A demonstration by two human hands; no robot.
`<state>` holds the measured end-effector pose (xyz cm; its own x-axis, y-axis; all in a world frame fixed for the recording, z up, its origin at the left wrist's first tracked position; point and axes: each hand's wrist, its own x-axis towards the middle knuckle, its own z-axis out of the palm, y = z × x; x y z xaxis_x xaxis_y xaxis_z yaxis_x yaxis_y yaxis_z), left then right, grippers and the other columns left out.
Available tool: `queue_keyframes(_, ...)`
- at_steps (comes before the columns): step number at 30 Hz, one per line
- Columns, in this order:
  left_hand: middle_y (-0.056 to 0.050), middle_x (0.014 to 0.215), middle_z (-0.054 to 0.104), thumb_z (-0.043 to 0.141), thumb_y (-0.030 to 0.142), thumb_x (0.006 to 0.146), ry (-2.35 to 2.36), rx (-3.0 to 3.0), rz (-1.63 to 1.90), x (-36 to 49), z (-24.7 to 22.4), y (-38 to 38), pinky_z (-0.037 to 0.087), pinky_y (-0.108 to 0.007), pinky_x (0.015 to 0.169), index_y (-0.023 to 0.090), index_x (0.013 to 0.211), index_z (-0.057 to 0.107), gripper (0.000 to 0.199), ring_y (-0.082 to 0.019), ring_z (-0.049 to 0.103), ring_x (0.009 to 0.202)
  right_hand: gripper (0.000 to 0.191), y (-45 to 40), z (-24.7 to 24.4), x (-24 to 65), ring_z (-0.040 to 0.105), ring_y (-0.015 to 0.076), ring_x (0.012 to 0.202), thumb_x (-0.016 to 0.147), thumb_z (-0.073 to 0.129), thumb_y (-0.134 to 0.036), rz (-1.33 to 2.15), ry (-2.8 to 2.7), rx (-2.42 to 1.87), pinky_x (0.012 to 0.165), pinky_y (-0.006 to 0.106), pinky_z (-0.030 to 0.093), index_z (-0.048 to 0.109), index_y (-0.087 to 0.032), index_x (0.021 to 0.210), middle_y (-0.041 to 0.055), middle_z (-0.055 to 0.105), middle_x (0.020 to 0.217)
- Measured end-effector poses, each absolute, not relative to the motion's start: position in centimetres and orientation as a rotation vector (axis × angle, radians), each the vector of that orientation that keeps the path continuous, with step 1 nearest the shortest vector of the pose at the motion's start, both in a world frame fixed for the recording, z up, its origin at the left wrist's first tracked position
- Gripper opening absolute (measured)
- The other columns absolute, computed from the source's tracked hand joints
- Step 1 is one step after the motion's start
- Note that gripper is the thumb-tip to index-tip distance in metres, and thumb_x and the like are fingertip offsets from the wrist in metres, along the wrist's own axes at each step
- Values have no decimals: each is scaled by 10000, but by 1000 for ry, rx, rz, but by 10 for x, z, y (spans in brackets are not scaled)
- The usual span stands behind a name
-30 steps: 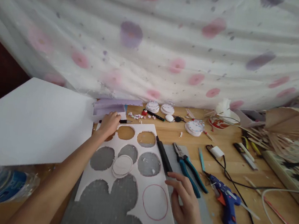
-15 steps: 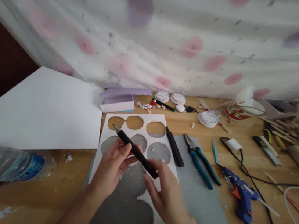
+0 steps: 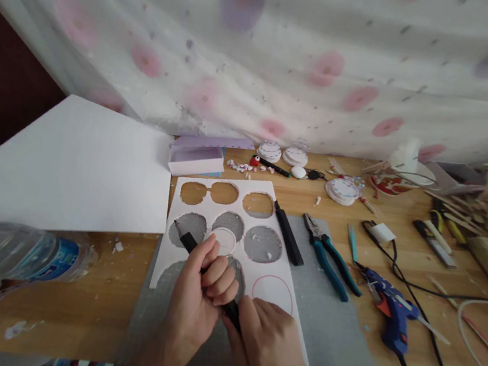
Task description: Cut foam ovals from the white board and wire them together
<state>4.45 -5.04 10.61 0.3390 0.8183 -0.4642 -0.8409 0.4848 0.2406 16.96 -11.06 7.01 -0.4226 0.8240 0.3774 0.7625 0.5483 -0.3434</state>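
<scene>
A black-handled craft knife (image 3: pixel 189 241) slants over a white foam sheet (image 3: pixel 243 190) that has several round holes cut through it. Fingers of my left hand (image 3: pixel 207 281) wrap round the middle of its handle. My right hand (image 3: pixel 263 337) closes on the handle's lower end. The thin blade points up and left, over a hole at the sheet's left side. A small white disc (image 3: pixel 222 240) lies on the sheet just beyond my left hand. Right of my right hand, a pink circle (image 3: pixel 276 279) is drawn on the sheet. A grey mat (image 3: pixel 326 340) lies underneath.
To the right lie a black tool (image 3: pixel 289 235), pliers (image 3: pixel 331 259) and a blue glue gun (image 3: pixel 396 325) with its cord. A bottle (image 3: pixel 11 253) and a large white board (image 3: pixel 68 170) are at left. Behind stand a small box (image 3: pixel 197 161) and stacked discs (image 3: pixel 343 191).
My left hand has closed from a loose finger hold into a wrap round the knife handle. Both hands and the knife have moved lower. The white disc and pink circle now show.
</scene>
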Motion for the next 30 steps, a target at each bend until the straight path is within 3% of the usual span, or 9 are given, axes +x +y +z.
queue_keyframes(12, 132, 408, 71, 692, 237, 717, 604, -133, 983, 59, 104, -53, 87, -178, 334, 204, 529, 292, 444, -41, 14, 367, 261, -118, 69, 181, 486, 122, 402, 964, 350, -171, 109, -2244, -1259, 432, 263, 287, 387, -229, 712, -23, 520, 507)
queue_keyframes(17, 128, 406, 75, 695, 230, 701, 633, -131, 995, 60, 101, -51, 79, -186, 341, 204, 517, 267, 466, -41, 18, 367, 246, -118, 66, 182, 522, 117, 428, 973, 325, -172, 260, -2238, -1304, 432, 239, 310, 385, -226, 741, -16, 553, 546)
queue_keyframes(23, 119, 388, 82, 712, 272, 683, 680, -49, 1053, 58, 100, -58, 79, -219, 353, 209, 490, 200, 551, -46, 34, 361, 331, -113, 70, 180, 576, 126, 474, 1029, 230, -342, 529, -2216, -1282, 446, 233, 350, 436, -209, 806, 6, 612, 607)
queue_keyframes(30, 118, 359, 67, 711, 298, 711, 575, 0, 963, 55, 106, -73, 80, -221, 341, 207, 477, 181, 587, -47, 28, 331, 439, -112, 75, 171, 504, 93, 366, 1044, 203, -311, 232, -2259, -1140, 396, 247, 298, 445, -212, 691, -27, 554, 487)
